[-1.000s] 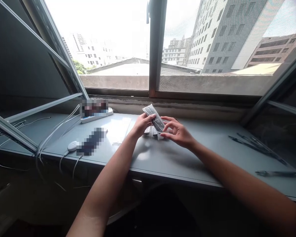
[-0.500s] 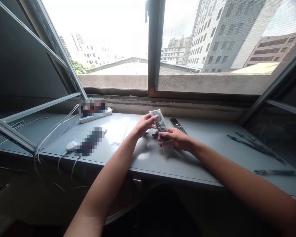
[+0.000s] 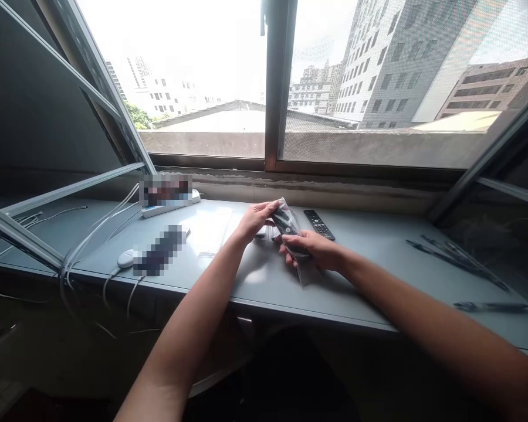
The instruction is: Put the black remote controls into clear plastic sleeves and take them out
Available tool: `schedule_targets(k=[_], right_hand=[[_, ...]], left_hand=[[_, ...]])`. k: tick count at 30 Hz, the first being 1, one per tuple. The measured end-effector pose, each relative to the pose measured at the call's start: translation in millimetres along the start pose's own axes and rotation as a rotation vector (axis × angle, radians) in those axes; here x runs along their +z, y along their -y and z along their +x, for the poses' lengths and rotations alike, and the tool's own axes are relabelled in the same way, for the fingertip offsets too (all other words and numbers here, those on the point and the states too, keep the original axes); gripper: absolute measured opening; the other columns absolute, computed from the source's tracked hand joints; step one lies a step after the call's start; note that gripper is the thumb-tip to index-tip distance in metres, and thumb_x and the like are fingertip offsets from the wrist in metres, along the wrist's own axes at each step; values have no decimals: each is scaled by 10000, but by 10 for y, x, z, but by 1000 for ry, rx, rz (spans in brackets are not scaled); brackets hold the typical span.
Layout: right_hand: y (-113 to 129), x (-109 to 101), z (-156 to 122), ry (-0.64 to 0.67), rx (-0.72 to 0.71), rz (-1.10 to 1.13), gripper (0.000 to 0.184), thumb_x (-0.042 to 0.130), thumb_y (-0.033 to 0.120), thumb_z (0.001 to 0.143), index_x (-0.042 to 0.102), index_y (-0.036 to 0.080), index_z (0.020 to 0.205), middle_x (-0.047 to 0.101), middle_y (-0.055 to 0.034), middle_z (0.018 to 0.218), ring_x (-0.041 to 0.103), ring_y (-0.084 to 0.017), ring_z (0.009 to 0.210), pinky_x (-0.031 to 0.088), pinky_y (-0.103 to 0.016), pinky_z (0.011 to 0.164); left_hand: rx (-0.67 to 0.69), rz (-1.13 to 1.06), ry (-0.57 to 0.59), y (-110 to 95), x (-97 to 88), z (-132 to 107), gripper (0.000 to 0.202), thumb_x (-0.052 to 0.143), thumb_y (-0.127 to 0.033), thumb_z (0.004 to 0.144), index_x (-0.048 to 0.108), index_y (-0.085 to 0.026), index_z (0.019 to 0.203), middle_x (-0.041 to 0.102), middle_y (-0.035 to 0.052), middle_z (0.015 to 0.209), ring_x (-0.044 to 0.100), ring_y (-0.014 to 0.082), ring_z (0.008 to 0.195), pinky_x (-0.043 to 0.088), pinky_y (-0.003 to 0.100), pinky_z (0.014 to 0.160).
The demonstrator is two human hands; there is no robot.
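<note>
Between my hands, above the grey desk (image 3: 361,287), is a dark remote control (image 3: 285,223) inside a clear plastic bag (image 3: 307,275). My left hand (image 3: 256,221) pinches the bag's upper end. My right hand (image 3: 312,246) is closed around the lower part of the bagged remote, thumb on top. The loose bottom of the bag hangs below my right hand. A second black remote control (image 3: 319,225) lies on the desk just beyond my right hand. Small items (image 3: 266,233) behind my left hand are partly hidden, and I cannot make out what they are.
Clear plastic bags (image 3: 215,231) lie left of my hands. Farther left are a blurred-out object (image 3: 161,251), a white round charger (image 3: 125,259), a power strip (image 3: 171,205) and white cables (image 3: 88,237). Pens (image 3: 457,264) lie at right. Metal frames slant at both sides.
The bag's top end has shifted slightly right and tilted, with my left fingers closer to its upper tip. Its loose bottom has swung a little right and down.
</note>
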State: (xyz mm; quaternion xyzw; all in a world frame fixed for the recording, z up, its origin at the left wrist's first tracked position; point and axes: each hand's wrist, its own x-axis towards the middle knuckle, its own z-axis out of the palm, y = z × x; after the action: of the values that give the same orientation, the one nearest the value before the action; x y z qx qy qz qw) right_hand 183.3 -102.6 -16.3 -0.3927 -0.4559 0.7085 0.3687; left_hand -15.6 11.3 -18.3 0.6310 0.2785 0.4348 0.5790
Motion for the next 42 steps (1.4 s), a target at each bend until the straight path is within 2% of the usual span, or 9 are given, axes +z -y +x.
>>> schedule_targets(k=[7,12,17,20,26,32,36,39,42], right_hand=[[-9,5,1,-7,-1,-9,307,891,377,915,728,142,1027,797,-119,960,755,-183,675,654,-262,537],[-6,21,-9,-6,-37,5,256,860,349,946,724,156,1046,785,-94,913,724,-165,635,621,-243,500],[16,47,-25,29,-78,31,323,855,362,942,737,156,1162,781,-71,898,716,-165,615,601,-247,488],[36,35,-29,44,-67,3,309,838,411,955,723,165,1103,794,-82,882,698,-158,565,586,-248,478],[67,0,-25,32,-42,5,322,850,456,939,704,173,991,813,-119,960,737,-172,639,629,-253,540],[0,-5,12,62,-46,40,353,883,448,904,686,168,990,796,-100,952,729,-161,626,617,-250,521],[-26,9,26,111,-94,67,350,848,435,941,686,176,1112,786,-79,960,740,-172,661,612,-248,516],[-24,4,26,105,-118,88,347,814,404,975,667,164,1179,783,-80,963,748,-177,662,624,-256,528],[-26,-23,25,107,-111,99,323,781,375,1003,650,157,1201,793,-104,1003,776,-195,703,655,-279,566]], left_hand=[[17,6,34,-72,62,-65,637,843,-705,827,850,-170,1172,810,131,1185,750,216,945,585,317,836],[12,64,-26,-83,72,-66,618,811,-709,856,851,-154,1126,809,108,1017,726,206,871,577,306,764],[4,94,-33,-89,72,-57,622,728,-750,896,853,-162,1057,782,90,930,688,194,818,548,291,701],[42,102,-33,-78,61,-56,576,761,-705,887,859,-166,1065,772,76,920,660,176,787,526,281,694],[138,240,-151,-18,22,-50,488,747,-650,915,870,-183,985,686,9,755,500,121,621,405,264,583],[144,211,-250,-59,65,-68,473,772,-643,902,851,-179,958,686,11,760,501,120,614,412,258,554],[79,154,-213,-106,114,-88,533,755,-703,895,792,-173,843,656,23,713,500,116,589,419,256,536],[-7,130,-146,-110,141,-90,642,658,-774,926,678,-171,709,628,46,668,516,127,559,419,272,520],[-15,161,-126,-73,141,-69,664,596,-774,959,596,-181,659,595,45,628,514,131,520,411,287,515]])
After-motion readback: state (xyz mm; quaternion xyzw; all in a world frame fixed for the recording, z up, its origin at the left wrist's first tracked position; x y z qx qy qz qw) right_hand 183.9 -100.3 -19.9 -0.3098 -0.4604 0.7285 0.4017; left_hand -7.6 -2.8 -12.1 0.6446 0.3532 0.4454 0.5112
